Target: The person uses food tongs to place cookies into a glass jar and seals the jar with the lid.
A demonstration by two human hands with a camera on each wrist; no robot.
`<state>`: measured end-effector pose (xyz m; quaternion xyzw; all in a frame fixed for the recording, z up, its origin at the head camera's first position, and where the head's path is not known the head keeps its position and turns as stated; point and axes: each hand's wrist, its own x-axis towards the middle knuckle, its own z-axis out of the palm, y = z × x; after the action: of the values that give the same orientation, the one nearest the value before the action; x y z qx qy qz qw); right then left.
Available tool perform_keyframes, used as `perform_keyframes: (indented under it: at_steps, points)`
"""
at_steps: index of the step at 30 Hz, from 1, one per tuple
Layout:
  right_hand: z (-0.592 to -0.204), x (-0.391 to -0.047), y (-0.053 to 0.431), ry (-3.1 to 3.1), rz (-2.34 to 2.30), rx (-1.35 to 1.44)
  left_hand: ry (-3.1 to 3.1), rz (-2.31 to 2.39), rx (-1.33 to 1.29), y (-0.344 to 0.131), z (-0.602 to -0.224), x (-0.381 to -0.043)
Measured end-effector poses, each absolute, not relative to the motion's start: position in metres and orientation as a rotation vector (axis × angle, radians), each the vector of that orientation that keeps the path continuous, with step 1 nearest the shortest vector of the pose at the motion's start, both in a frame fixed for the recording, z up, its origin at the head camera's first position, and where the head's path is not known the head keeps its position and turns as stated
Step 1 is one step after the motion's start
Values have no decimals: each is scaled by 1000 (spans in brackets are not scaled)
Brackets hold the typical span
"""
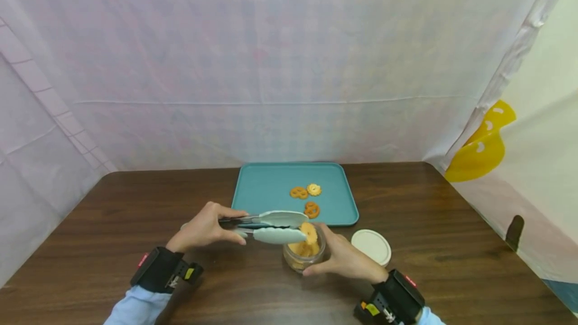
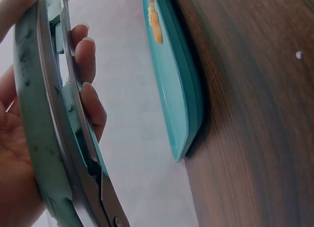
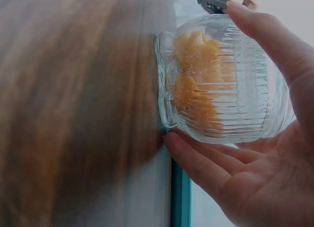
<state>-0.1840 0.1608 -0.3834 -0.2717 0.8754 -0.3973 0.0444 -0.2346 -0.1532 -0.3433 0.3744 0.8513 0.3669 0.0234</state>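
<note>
My left hand (image 1: 205, 227) grips a pair of tongs (image 1: 279, 236) with pale green handles and metal inner faces, thumb on one side and fingers on the other. Over the mouth of a ribbed glass jar (image 3: 250, 79), a pale yellow round cookie (image 1: 309, 233) shows at the tongs' tips, overlapping the cookies inside. Several yellow cookies (image 3: 198, 65) fill the jar's lower part. My right hand (image 1: 347, 256) holds the jar around its side, thumb toward me, with the base close to the wooden table.
Behind the jar lies a teal tray (image 1: 266, 177) bearing a pretzel (image 1: 299, 192), another pretzel (image 1: 311, 209) and a scalloped round cookie (image 1: 314, 189). A round cream lid (image 1: 372, 246) is on the table (image 1: 433, 214) beside my right hand. Cloth curtains (image 1: 253, 64) hang behind.
</note>
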Motion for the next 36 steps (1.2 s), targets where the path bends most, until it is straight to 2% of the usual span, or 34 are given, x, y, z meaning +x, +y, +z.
perform_keyframes:
  at_steps: [28, 36]
  points:
    - [-382, -183, 162, 2656, -1219, -800, 2635, 1080, 1171, -149, -340, -236]
    - [-381, -183, 162, 2598, -1284, -868, 2623, 1068, 1139, -149, -341, -236]
